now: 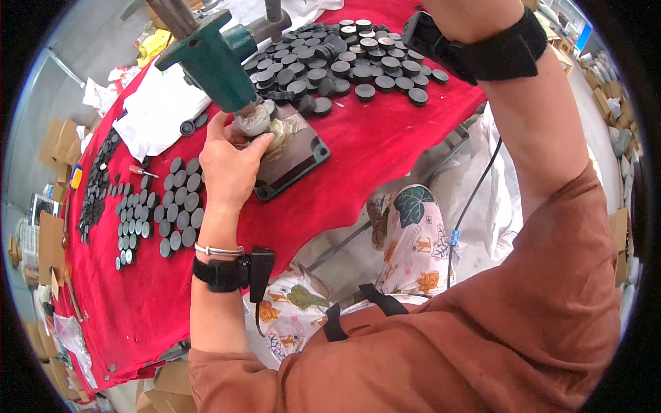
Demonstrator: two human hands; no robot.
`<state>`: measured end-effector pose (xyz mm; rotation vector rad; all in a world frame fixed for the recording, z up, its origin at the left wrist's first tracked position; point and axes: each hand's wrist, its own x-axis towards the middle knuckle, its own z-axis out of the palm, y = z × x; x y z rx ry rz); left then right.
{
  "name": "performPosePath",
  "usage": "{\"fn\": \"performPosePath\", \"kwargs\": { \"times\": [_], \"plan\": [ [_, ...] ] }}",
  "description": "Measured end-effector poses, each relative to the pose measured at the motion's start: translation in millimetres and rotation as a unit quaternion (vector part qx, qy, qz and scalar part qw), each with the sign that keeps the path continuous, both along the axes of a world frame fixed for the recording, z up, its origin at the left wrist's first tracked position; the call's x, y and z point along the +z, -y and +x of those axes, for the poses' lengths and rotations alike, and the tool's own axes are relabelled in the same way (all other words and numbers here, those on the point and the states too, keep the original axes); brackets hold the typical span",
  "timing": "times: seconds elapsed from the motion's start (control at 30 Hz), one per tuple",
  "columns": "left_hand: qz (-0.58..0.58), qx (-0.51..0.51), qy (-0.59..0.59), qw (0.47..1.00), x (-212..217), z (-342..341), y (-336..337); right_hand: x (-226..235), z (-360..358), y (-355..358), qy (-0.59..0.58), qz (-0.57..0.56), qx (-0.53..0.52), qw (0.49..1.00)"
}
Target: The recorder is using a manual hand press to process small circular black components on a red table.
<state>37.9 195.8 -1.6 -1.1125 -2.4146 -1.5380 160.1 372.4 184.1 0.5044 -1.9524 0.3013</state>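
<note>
A green hand press [213, 58] stands at the far side of the table, its ram end wrapped in a cloudy, whitish piece [253, 120]. Just below, a yellowish, tape-covered seat [277, 138] rests on the press's dark metal base [292, 165]. My left hand [231, 162] reaches in from the left, its thumb and fingers curled around the gap between ram and seat. What lies within those fingers is hidden. My right arm is raised, and its hand is past the upper edge of the picture.
Many black round caps [365, 72] lie behind and right of the press. More grey-black discs [182, 199] sit in rows at left, near a screwdriver [143, 171] and a white cloth [162, 110]. A red cloth [365, 165] covers the table. A black cable [475, 186] hangs at right.
</note>
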Motion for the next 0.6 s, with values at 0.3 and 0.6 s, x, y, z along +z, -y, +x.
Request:
{"fn": "performPosePath", "kwargs": {
  "times": [0.3, 0.6],
  "plan": [
    [0.035, -0.060, 0.058, 0.996, -6, -5, 4, -51, 21, -6, -0.077, 0.057, 0.018, 0.995],
    [0.030, 0.043, 0.012, 0.999, -4, -18, 47, -143, 51, 21, -0.048, -0.217, 0.273, 0.936]
  ]
}}
